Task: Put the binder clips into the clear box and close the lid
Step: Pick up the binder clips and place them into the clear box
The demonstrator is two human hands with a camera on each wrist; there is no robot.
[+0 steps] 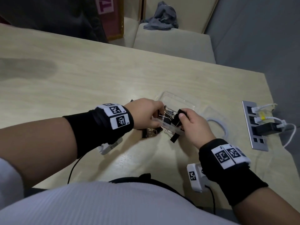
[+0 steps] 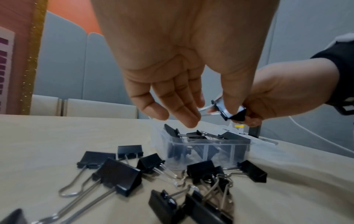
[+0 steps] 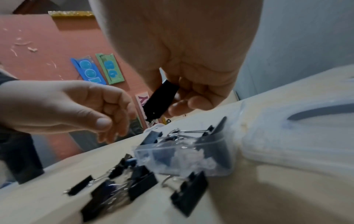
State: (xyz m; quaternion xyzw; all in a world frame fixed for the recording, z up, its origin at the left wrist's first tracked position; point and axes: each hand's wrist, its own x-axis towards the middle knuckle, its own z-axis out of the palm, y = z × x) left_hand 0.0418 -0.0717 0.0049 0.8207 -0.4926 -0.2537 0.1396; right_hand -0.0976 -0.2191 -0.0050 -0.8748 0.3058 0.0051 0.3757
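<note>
A small clear box [image 1: 168, 125] stands on the pale table with its lid [image 1: 177, 99] swung open behind it. Several black binder clips [image 2: 199, 134] lie inside the box [image 2: 206, 150]. My right hand [image 1: 183, 120] pinches one black clip [image 1: 177, 118] just above the box; the right wrist view shows that clip [image 3: 159, 101] between thumb and fingers of my right hand [image 3: 172, 98]. My left hand [image 1: 155, 112] hovers over the box's left side, fingers relaxed and holding nothing [image 2: 191, 115]. Several loose clips [image 2: 118, 175] lie on the table in front of the box.
A grey power strip [image 1: 256, 125] with plugs and white cables sits near the table's right edge. A pale ring [image 1: 218, 127] under clear plastic lies between it and the box. A cushioned seat with a grey cloth [image 1: 162, 17] stands beyond the table.
</note>
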